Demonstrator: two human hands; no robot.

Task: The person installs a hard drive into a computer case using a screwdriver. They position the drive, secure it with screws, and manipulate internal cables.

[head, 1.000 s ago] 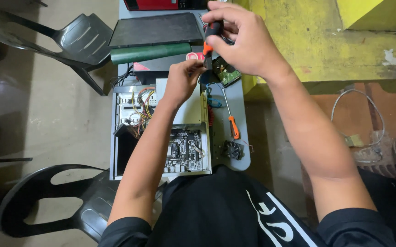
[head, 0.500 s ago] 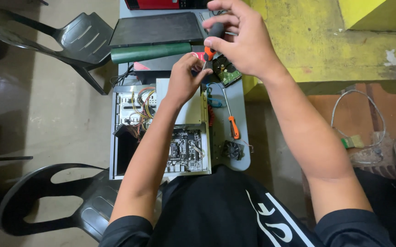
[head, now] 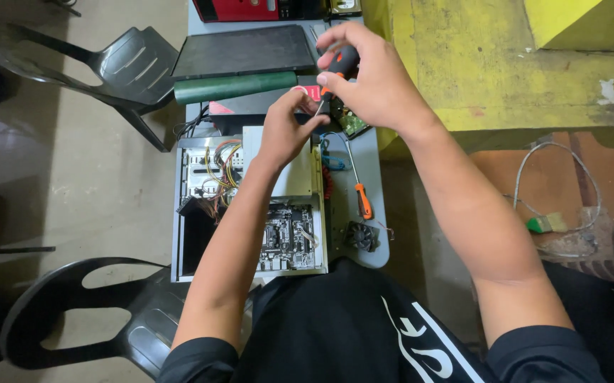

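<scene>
Right now my right hand (head: 374,85) is wrapped around the black and orange handle of a screwdriver (head: 341,65), fingers closed on it, with the thin shaft slanting down toward my left hand (head: 286,131). My left hand sits just below and to the left of that handle, its fingertips pinched together at the screwdriver's tip; I cannot tell what small part, if any, is between them. Both hands hover over the far end of an open computer case (head: 250,206) that lies flat on the bench (head: 374,184).

I count two screwdrivers: the one I hold, and a second screwdriver (head: 359,186) with an orange handle lying loose along the right edge of the bench, beside the case. One small black fan (head: 360,236) rests near the bench's near right corner. At the far edge lie one green roll (head: 236,87) and one dark flat panel (head: 247,51). Two grey plastic chairs stand left of the bench, one chair (head: 119,67) at the far end, the other chair (head: 73,319) near me.

The case fills most of the bench, leaving only a narrow strip on the right.
</scene>
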